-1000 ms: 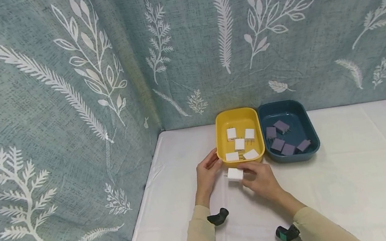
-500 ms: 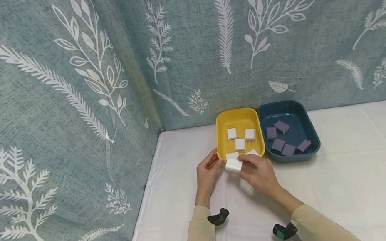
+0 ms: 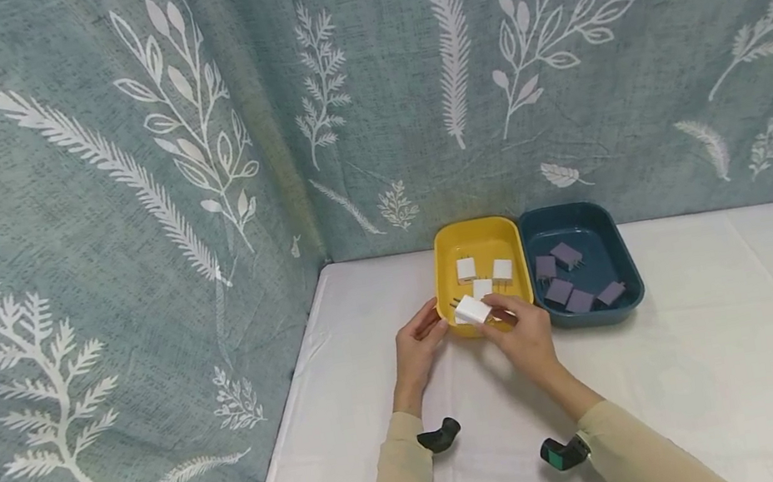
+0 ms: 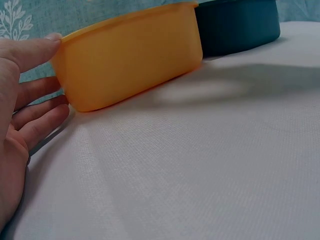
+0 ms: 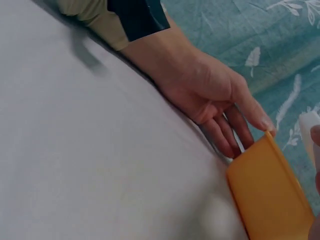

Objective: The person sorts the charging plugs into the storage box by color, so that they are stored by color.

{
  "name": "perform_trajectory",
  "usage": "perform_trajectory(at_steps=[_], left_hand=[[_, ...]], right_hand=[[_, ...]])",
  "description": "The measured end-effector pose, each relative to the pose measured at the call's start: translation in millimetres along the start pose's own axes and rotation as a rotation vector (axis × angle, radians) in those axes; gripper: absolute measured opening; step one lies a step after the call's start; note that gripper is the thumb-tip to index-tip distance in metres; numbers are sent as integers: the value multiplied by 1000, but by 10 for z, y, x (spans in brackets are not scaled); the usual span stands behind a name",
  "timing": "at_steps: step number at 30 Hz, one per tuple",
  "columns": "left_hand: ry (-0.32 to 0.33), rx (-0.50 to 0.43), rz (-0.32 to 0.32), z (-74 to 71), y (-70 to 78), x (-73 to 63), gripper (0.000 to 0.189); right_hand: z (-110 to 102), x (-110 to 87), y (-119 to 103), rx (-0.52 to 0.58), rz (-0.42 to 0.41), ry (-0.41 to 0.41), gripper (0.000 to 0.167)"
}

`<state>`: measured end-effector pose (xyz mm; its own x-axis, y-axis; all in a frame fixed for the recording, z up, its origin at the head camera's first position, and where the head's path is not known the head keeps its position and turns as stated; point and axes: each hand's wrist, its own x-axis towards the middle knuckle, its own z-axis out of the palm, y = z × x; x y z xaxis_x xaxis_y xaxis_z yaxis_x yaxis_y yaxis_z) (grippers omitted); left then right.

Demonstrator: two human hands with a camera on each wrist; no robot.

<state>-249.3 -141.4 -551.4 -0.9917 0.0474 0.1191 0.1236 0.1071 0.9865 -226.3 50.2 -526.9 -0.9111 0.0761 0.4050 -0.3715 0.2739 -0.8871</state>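
My right hand [image 3: 527, 341] pinches a white charger plug [image 3: 473, 309] between thumb and fingers, its metal prongs pointing up and left. It is above the near end of a yellow tray [image 3: 475, 233] and partly hides the white plugs [image 3: 502, 270] lying inside. At the tray's near left corner, my left hand [image 3: 416, 358] rests against the outer wall. In the left wrist view its thumb [image 4: 42, 50] touches the rim, and the other fingers lie fairly straight along the side. The right wrist view catches only a bit of the held plug at its right edge.
A dark blue tray [image 3: 584, 222] stands against the yellow one on its right, with several purple plugs [image 3: 559, 291] in it. White cloth [image 3: 743, 336] covers the table. A leaf-patterned curtain [image 3: 363, 93] hangs behind and along the left.
My right hand has carried the white plug up and forward, from in front of the yellow tray to over its near end, turning it somewhat. My left hand stays at the tray's corner.
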Motion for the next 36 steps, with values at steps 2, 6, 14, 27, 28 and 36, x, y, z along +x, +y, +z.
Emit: perform_trajectory(at_steps=[2,6,14,27,28,36], left_hand=[[4,2,8,0,-7,2,49],[10,-6,10,-13,-10,7,47],[-5,-20,21,-36,-9,12,49],[-30,-16,14,20,14,9,52],[-30,-17,15,17,14,7,52],[-28,-20,-1,-18,19,-5,50]], right_hand=[[-1,26,-10,7,22,15,39],[-1,80,-24,3,50,29,39],[39,184,-25,-44,167,50,39],[39,298,-6,-68,239,52,40],[37,309,-4,-80,237,46,41],[49,425,4,-129,208,35,39]])
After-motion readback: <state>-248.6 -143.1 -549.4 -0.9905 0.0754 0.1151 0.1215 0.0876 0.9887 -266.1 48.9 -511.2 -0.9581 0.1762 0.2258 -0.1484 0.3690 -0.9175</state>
